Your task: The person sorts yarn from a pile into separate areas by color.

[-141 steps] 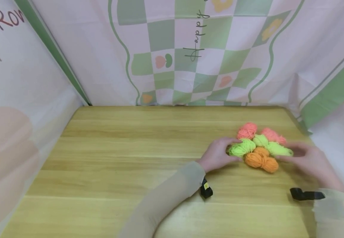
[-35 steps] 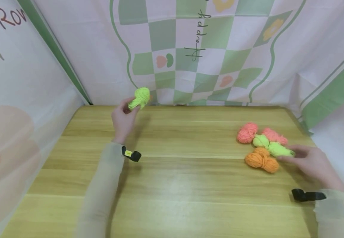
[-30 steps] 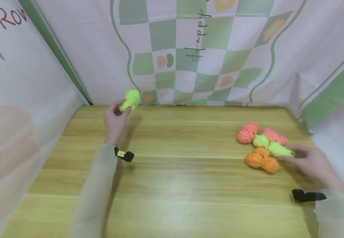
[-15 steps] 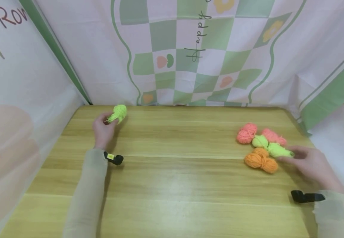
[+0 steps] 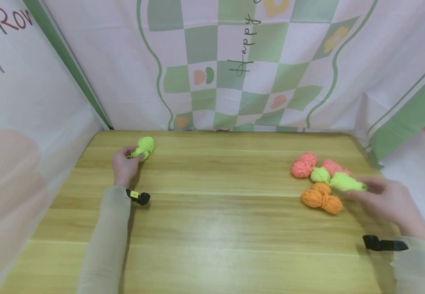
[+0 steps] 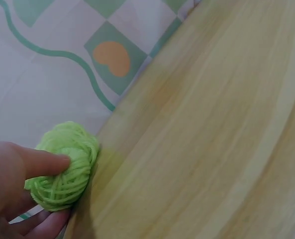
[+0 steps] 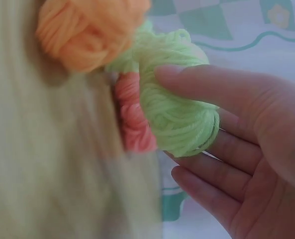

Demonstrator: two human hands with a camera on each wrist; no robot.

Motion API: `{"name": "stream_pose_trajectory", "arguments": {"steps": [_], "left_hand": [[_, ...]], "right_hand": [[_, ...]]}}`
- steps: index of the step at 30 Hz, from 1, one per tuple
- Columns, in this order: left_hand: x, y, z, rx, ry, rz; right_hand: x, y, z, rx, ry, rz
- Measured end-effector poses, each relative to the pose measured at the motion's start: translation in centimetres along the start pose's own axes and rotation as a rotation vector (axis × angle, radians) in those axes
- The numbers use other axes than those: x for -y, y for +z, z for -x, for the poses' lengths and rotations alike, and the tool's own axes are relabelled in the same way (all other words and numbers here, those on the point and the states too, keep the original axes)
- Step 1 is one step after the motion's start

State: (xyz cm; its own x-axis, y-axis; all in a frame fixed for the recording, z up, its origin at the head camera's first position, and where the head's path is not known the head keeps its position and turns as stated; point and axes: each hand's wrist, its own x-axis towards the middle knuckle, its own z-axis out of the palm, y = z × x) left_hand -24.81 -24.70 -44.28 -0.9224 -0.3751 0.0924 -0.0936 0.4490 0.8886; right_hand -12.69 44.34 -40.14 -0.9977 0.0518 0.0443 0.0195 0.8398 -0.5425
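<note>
At the table's back left, my left hand [image 5: 125, 165] holds a bright green yarn skein [image 5: 146, 146]. The left wrist view has its thumb laid over the skein [image 6: 70, 174], which meets the tabletop. On the right side, my right hand [image 5: 390, 200] pinches a pale green yarn skein [image 5: 346, 182] between thumb and fingers; in the right wrist view this skein [image 7: 174, 109] stands in front of the others. Close by lie an orange skein [image 5: 321, 199], two pink skeins, one at the left [image 5: 304, 165] and one behind [image 5: 334, 166], and a smaller green piece of yarn [image 5: 320, 175].
The wooden table [image 5: 212, 228] runs up to a printed cloth [image 5: 230, 81] at the back. More cloth hangs along the left [image 5: 21, 163] and right sides. A black wrist camera [image 5: 139, 197] sits at the left cuff, another [image 5: 384, 243] at the right.
My left hand has carried the bright green skein from the right-hand group across to the back left and lowered it to the table. My right hand has just lifted its pale green skein slightly.
</note>
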Motion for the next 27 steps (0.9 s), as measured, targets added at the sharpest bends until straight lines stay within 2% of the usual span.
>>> {"name": "stream_pose_trajectory", "arguments": {"steps": [5,10,18,27], "left_hand": [[0.1,-0.1,0.0,0.006,-0.004,-0.030],[0.3,-0.1,0.0,0.006,-0.025,-0.013],[0.5,-0.2,0.0,0.006,-0.042,-0.013],[0.6,-0.2,0.0,0.001,-0.048,-0.030]], "right_hand": [[1.2,-0.6,-0.2,-0.045,-0.031,0.014],[3.1,-1.0,-0.5,-0.083,-0.072,0.022],[6.6,-0.9,-1.0,-0.065,-0.084,-0.008],[9.0,-0.1,-1.7,-0.057,-0.087,-0.060]]}}
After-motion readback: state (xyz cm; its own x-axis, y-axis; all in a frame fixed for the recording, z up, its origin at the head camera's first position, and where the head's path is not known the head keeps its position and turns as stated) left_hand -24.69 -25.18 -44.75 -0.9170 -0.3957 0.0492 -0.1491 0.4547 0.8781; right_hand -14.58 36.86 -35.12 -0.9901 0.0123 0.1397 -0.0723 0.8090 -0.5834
